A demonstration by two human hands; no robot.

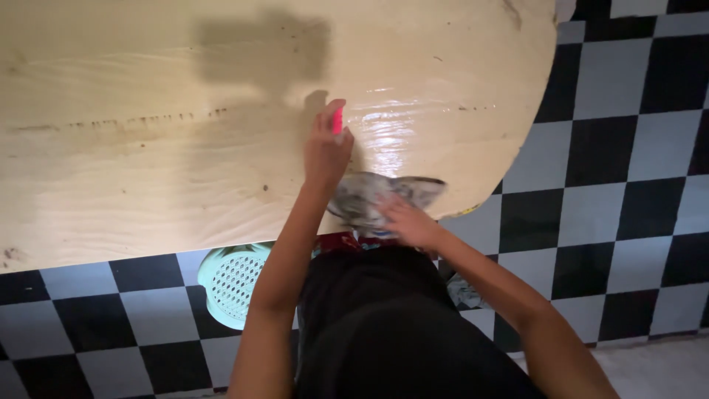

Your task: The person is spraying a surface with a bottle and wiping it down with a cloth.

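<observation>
My left hand (pixel 326 145) is raised over a pale wooden table top (pixel 148 148) and is closed around a small pink spray bottle (pixel 337 120), of which only the top shows. My right hand (pixel 405 222) presses flat on a crumpled grey cloth (pixel 373 193) lying near the table's front edge. Just beyond the cloth the wood has a wet, shiny patch (pixel 395 125).
The floor is black and white checkered tile (pixel 613 162). A pale green perforated plastic basket (pixel 233 279) sits on the floor under the table's front edge, beside my dark clothing. The table's rounded right end stops at about (pixel 543 89).
</observation>
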